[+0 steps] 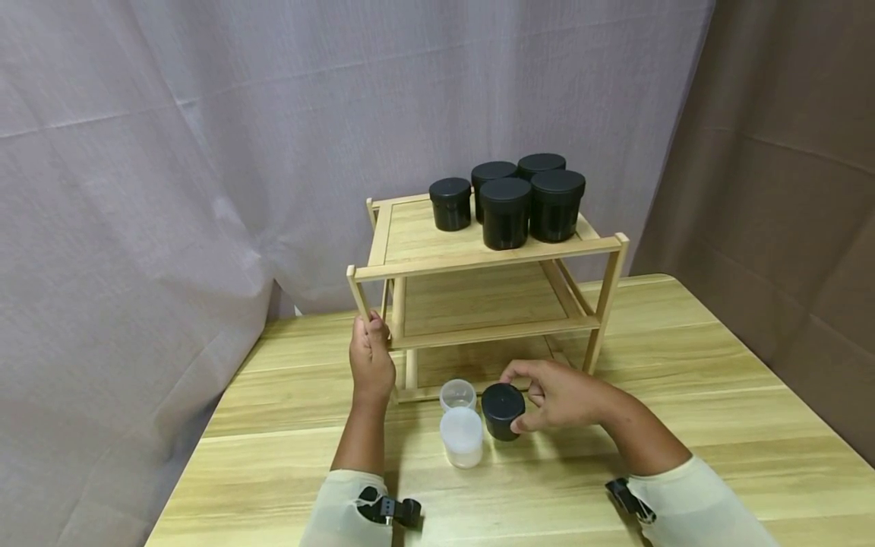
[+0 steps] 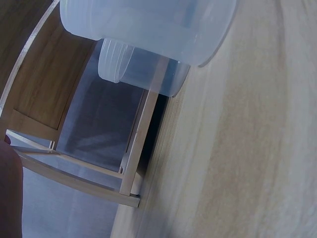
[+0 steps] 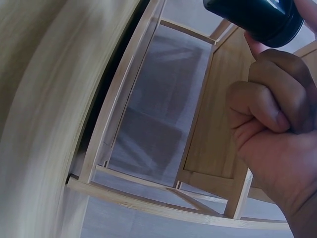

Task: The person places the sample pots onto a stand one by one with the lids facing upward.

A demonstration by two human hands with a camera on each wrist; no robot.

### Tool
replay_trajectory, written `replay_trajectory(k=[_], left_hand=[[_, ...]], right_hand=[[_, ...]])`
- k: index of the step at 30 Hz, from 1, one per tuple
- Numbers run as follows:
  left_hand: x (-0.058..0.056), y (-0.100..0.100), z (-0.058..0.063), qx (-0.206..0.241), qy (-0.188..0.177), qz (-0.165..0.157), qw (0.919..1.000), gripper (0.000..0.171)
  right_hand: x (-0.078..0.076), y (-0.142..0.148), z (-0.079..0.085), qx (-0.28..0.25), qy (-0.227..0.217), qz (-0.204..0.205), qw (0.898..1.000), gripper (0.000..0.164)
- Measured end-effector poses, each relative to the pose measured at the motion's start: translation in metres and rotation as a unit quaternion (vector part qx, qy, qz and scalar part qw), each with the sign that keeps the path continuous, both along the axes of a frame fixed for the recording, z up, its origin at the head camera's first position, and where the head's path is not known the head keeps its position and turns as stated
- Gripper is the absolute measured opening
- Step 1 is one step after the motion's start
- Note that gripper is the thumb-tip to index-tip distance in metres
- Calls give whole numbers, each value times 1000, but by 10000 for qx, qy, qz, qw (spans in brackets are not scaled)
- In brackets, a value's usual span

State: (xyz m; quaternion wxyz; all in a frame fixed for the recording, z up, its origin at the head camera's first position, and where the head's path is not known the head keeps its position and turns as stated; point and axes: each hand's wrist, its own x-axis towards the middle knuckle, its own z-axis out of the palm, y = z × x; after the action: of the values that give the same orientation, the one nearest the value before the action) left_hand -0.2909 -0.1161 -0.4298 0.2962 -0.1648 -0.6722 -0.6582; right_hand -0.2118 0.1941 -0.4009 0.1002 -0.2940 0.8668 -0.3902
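My left hand (image 1: 372, 361) grips the front left post of a light wooden three-tier shelf (image 1: 478, 334). With thumb and a finger, my right hand (image 1: 563, 395) pinches a small black lidded jar (image 1: 503, 406) in front of the lowest tier. In the right wrist view the same black jar (image 3: 257, 17) hangs between the fingertips, the other fingers curled under the palm. Beside it on the table are two translucent plastic jars: a front one (image 1: 462, 434) with a whitish lid, and one behind (image 1: 457, 393). Both also appear in the left wrist view, the nearer jar (image 2: 148, 22) cut off by the frame.
Several black lidded jars (image 1: 506, 216) stand on the top tier, mostly toward its right side, with a smaller black jar (image 1: 451, 205) left of them. Beneath the shelf is a wood-grain table (image 1: 273, 441). A grey curtain (image 1: 205, 152) hangs behind, and a brown curtain (image 1: 772, 190) at right.
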Motion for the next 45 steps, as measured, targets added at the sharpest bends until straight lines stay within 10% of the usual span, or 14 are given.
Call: replay_trajectory(k=[45], left_hand=[[-2,0,0,59,63,-30,10000,50]], right_hand=[[21,-23,24,130,1090,-1666,9799,55]])
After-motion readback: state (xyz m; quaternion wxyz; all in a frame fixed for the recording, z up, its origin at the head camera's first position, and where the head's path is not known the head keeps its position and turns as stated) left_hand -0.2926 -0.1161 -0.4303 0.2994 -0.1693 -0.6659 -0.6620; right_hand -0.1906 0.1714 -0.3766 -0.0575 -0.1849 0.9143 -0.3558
